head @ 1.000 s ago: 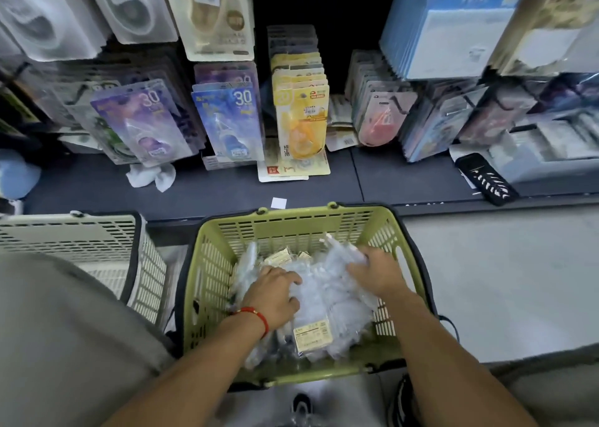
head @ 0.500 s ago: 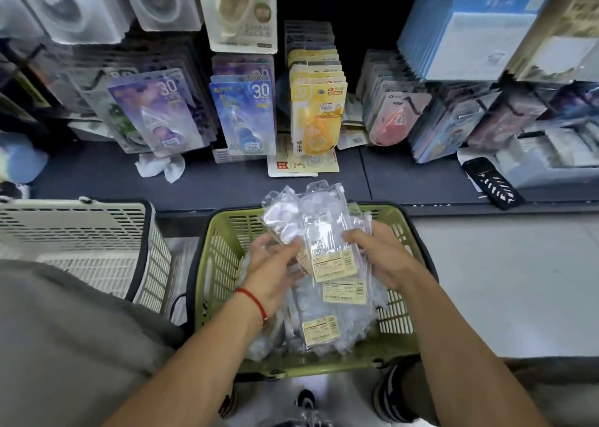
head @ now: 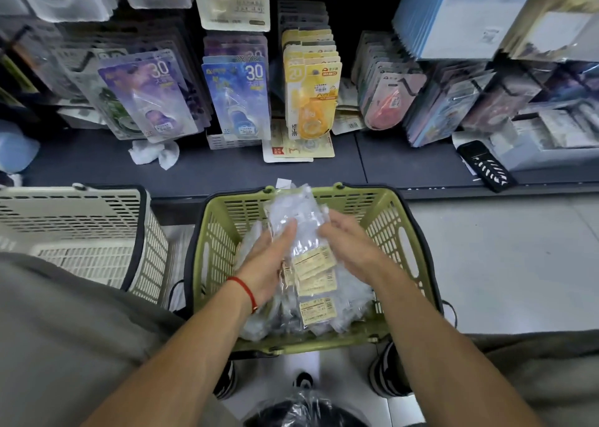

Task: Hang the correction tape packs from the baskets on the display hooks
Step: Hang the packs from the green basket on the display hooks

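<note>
A green basket (head: 405,232) stands on the floor in front of me with more clear packs (head: 343,310) in it. Above it I hold a stack of clear correction tape packs (head: 301,229) with yellow price labels. My left hand (head: 269,258), red string on its wrist, grips the stack's left side with fingers curled round it. My right hand (head: 348,238) holds the stack's right edge. Purple (head: 149,96), blue (head: 240,99) and yellow (head: 311,86) correction tape packs hang in rows on the display hooks beyond the basket.
A white basket (head: 74,219) stands to the left of the green one. On the dark shelf lie a crumpled white paper (head: 155,154) and, at the right, a black handheld device (head: 486,167). A dark bag with clear plastic (head: 304,407) sits between my feet.
Both hands went from digging in the green basket to lifting a stack of clear packs out of it. They now hold the stack together above the basket.
</note>
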Action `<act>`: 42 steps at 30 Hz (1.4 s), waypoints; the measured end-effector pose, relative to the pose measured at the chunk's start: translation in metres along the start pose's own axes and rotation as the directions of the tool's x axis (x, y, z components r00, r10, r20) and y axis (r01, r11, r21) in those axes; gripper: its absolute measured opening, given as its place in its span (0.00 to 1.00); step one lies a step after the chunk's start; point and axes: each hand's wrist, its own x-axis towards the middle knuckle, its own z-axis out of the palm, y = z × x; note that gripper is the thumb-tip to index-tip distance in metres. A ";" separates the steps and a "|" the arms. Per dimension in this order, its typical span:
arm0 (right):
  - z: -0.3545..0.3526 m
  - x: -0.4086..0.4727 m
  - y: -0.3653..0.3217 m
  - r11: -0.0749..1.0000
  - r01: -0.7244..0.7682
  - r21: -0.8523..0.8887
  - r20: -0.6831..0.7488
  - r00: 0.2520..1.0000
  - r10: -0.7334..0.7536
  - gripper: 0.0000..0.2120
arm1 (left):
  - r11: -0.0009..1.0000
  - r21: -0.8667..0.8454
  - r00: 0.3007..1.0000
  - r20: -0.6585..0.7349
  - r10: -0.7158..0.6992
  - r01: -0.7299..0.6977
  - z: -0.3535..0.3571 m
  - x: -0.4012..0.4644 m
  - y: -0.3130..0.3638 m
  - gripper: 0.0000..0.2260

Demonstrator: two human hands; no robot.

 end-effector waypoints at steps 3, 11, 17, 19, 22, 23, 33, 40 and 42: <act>-0.008 0.007 0.018 0.975 -0.041 -0.219 -0.131 0.991 0.013 0.17 | 0.999 0.024 0.992 -0.127 0.028 -0.026 -0.009 0.004 -0.013 0.20; -0.064 0.011 0.098 0.556 -0.324 -0.766 -0.366 0.930 0.037 0.21 | 0.995 -0.066 0.973 -0.217 -0.084 0.072 -0.022 0.003 -0.016 0.31; -0.069 0.005 0.080 0.628 -0.317 -0.711 -0.526 0.832 -0.175 0.13 | 0.992 -0.095 0.965 -0.240 -0.108 0.087 -0.022 0.001 -0.013 0.30; -0.069 -0.004 0.062 0.769 -0.274 -0.578 -0.653 0.720 -0.235 0.12 | 0.993 -0.096 0.965 -0.249 -0.088 0.066 -0.022 0.002 -0.012 0.32; -0.062 -0.011 0.028 0.995 -0.093 -0.038 -0.729 0.684 0.036 0.10 | 0.993 -0.107 0.966 -0.250 -0.070 0.044 -0.016 0.002 -0.010 0.31; -0.055 -0.013 0.017 0.987 -0.070 0.148 -0.649 0.746 0.150 0.08 | 0.995 -0.098 0.969 -0.243 -0.048 0.025 -0.013 0.002 -0.010 0.27; 0.013 -0.017 -0.030 0.989 0.036 -0.147 -0.306 0.949 -0.080 0.05 | 0.974 -0.189 0.981 -0.172 0.093 -0.125 0.012 -0.010 0.036 0.25; 0.022 -0.016 -0.106 0.958 0.199 -0.209 -0.332 0.906 -0.261 0.08 | 0.943 -0.130 0.950 0.024 0.311 -0.306 0.030 -0.037 0.109 0.17; 0.019 -0.018 -0.142 0.933 0.258 -0.252 -0.304 0.894 -0.330 0.09 | 0.951 -0.137 0.946 0.135 0.295 -0.277 0.037 -0.046 0.139 0.22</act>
